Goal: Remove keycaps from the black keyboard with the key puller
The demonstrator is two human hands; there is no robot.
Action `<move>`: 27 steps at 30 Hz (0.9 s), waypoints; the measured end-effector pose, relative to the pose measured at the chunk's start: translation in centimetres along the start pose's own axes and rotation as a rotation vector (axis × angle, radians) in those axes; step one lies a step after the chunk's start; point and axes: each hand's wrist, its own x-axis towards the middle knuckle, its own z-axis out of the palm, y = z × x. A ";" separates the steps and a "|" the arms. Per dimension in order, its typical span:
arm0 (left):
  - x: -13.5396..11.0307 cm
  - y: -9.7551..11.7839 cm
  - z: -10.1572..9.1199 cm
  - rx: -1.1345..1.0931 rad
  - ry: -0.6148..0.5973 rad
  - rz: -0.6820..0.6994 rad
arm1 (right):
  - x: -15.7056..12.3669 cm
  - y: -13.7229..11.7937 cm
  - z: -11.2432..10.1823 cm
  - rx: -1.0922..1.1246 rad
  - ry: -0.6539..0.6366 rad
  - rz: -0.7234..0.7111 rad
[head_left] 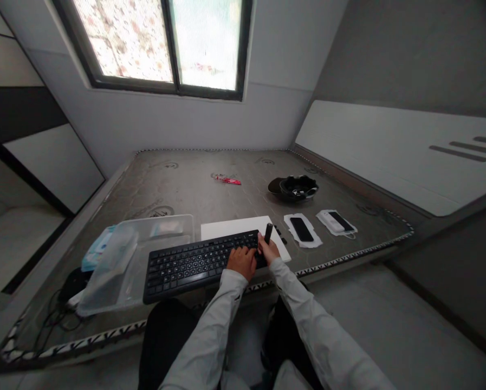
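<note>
A black keyboard lies across the near edge of a bare mattress, partly over a white sheet. My left hand rests on the keyboard's right end with its fingers curled down over the keys. My right hand sits just beside it at the keyboard's right corner, closed around a short black cylindrical tool that stands upright. Two small black pieces lie on the white sheet close to that hand.
A clear plastic box with a loose lid stands left of the keyboard, beside a wipes packet. To the right lie a black phone on a white pad, a white device and a black cap. A red wrapper lies further back.
</note>
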 end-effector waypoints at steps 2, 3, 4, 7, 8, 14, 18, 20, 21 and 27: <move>0.0 0.0 -0.1 0.003 -0.003 0.002 | -0.5 0.1 0.0 -0.039 0.003 -0.014; 0.0 0.0 -0.1 0.005 -0.005 0.003 | -0.8 0.1 0.0 -0.054 0.015 -0.028; 0.0 0.0 -0.2 0.007 -0.006 0.003 | -0.9 0.2 0.1 -0.075 0.036 -0.052; 0.0 0.0 -0.2 0.012 -0.010 0.004 | -1.3 0.3 0.3 -0.158 0.124 -0.134; 0.0 -0.1 -0.3 0.014 -0.012 0.005 | -1.4 0.4 0.4 -0.187 0.158 -0.157; 0.0 -0.1 -0.5 0.020 -0.048 0.026 | -2.2 1.1 1.0 -0.304 0.327 -0.216; 0.1 -0.1 -0.7 0.017 -0.078 0.034 | -2.8 1.5 1.1 -0.357 0.348 -0.281; 0.1 -0.1 -0.8 0.016 -0.089 0.036 | -2.9 1.7 1.2 -0.379 0.342 -0.323; 0.0 -0.1 -0.8 0.015 -0.094 0.035 | -3.0 1.8 1.1 -0.384 0.345 -0.338; 0.0 -0.1 -0.9 0.017 -0.109 0.026 | -3.1 2.4 1.0 -0.407 0.363 -0.384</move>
